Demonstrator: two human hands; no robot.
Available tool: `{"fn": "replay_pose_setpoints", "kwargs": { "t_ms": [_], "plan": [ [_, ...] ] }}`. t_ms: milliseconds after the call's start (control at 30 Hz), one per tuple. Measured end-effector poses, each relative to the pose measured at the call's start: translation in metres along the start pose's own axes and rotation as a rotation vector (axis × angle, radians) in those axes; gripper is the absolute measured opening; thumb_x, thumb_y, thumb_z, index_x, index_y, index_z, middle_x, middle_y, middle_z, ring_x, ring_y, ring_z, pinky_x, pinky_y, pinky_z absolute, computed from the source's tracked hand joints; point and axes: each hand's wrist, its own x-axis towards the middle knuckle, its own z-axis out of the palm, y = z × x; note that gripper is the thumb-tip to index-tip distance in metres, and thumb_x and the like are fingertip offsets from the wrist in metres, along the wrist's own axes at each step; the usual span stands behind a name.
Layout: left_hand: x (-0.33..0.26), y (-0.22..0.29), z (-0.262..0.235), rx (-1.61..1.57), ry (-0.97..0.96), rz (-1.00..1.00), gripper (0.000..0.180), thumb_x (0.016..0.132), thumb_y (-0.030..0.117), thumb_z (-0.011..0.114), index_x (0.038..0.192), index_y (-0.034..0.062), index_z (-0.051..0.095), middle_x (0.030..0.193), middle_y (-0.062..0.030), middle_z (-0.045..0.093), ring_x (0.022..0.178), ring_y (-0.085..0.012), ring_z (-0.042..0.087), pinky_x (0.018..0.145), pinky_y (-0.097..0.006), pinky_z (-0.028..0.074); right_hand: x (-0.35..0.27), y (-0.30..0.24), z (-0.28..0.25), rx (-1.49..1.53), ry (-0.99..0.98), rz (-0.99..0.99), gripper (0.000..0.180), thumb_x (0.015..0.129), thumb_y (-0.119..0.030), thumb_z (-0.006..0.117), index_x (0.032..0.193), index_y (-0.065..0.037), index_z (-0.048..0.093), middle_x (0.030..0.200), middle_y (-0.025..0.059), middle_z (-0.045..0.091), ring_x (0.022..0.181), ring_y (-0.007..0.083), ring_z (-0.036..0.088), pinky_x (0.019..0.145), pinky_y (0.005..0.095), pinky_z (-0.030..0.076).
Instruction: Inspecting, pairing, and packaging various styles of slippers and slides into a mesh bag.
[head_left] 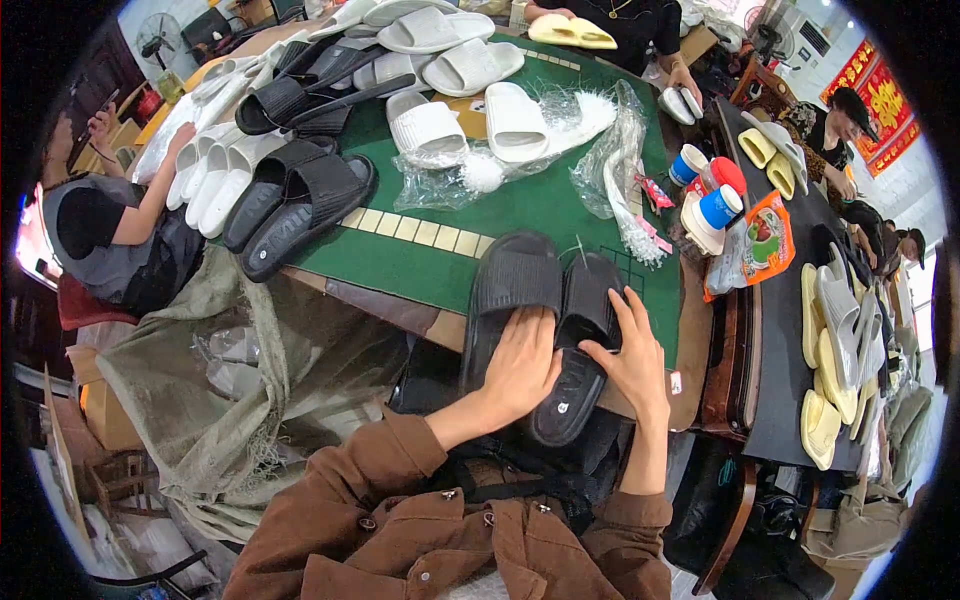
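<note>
A pair of black slide slippers lies side by side at the near table edge, toes pointing away from me. The fingers of my left hand [520, 368] reach into the left slipper [514, 275], their tips hidden under its ribbed strap; the thumb lies by its inner edge. My right hand [632, 352] grips the right slipper [566, 408], thumb on the footbed and fingers along the strap's outer side. A thin clear plastic fastener [579, 244] sticks up between the straps.
Beyond lie white bundled plastic fasteners [483, 171] and white slippers [518, 122]. Another black pair [300, 205] rests to the left. Paper cups [719, 207] and an orange bag [752, 247] stand at right. Other people sit around the green-topped table [400, 262].
</note>
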Motion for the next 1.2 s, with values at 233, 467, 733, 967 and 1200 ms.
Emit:
{"fn": "replay_pose_setpoints", "kwargs": {
  "t_ms": [233, 467, 733, 967, 1200],
  "plan": [
    [-0.028, 0.017, 0.000, -0.004, -0.057, -0.022, 0.051, 0.081, 0.012, 0.058, 0.121, -0.0137, 0.039, 0.118, -0.0286, 0.045, 0.113, -0.0433, 0.042, 0.103, -0.048, 0.030, -0.034, -0.002, 0.003, -0.102, 0.096, -0.139, 0.068, 0.066, 0.006, 0.057, 0.130, -0.015, 0.050, 0.136, 0.0106, 0.048, 0.082, 0.0336, 0.064, 0.069, 0.0403, 0.052],
    [-0.013, 0.024, -0.021, -0.012, -0.019, 0.032, 0.047, 0.080, 0.010, 0.057, 0.119, -0.0130, 0.040, 0.114, -0.0280, 0.047, 0.111, -0.0417, 0.045, 0.103, -0.049, 0.031, -0.028, -0.020, -0.002, -0.075, 0.313, -0.166, 0.067, 0.064, 0.010, 0.057, 0.126, -0.015, 0.056, 0.132, 0.0087, 0.052, 0.094, 0.0315, 0.064, 0.074, 0.0379, 0.052],
    [-0.014, 0.000, -0.010, 0.036, -0.024, -0.045, 0.051, 0.077, 0.009, 0.057, 0.119, -0.0127, 0.039, 0.111, -0.0282, 0.047, 0.108, -0.0442, 0.045, 0.101, -0.050, 0.031, -0.021, -0.008, 0.029, 0.021, 0.193, -0.121, 0.058, 0.073, 0.000, 0.061, 0.128, -0.015, 0.053, 0.135, 0.0094, 0.049, 0.106, 0.0326, 0.059, 0.082, 0.0390, 0.052],
    [-0.013, -0.009, -0.007, 0.105, 0.013, -0.004, 0.049, 0.077, 0.007, 0.057, 0.118, -0.0135, 0.040, 0.111, -0.0291, 0.047, 0.110, -0.0457, 0.044, 0.102, -0.050, 0.031, -0.026, -0.005, -0.001, 0.017, 0.249, -0.178, 0.034, 0.082, -0.021, 0.068, 0.112, -0.009, 0.062, 0.118, 0.0105, 0.061, 0.094, 0.0309, 0.064, 0.075, 0.0368, 0.054],
    [-0.013, -0.009, -0.002, 0.096, -0.009, 0.020, 0.051, 0.080, 0.008, 0.053, 0.122, -0.0154, 0.036, 0.117, -0.0315, 0.044, 0.115, -0.0468, 0.041, 0.104, -0.050, 0.029, -0.065, 0.069, -0.121, -0.396, 0.835, -0.010, 0.016, 0.085, -0.004, 0.059, 0.100, -0.003, 0.063, 0.096, 0.0135, 0.064, 0.089, 0.0305, 0.062, 0.077, 0.0364, 0.049]
  ]
}}
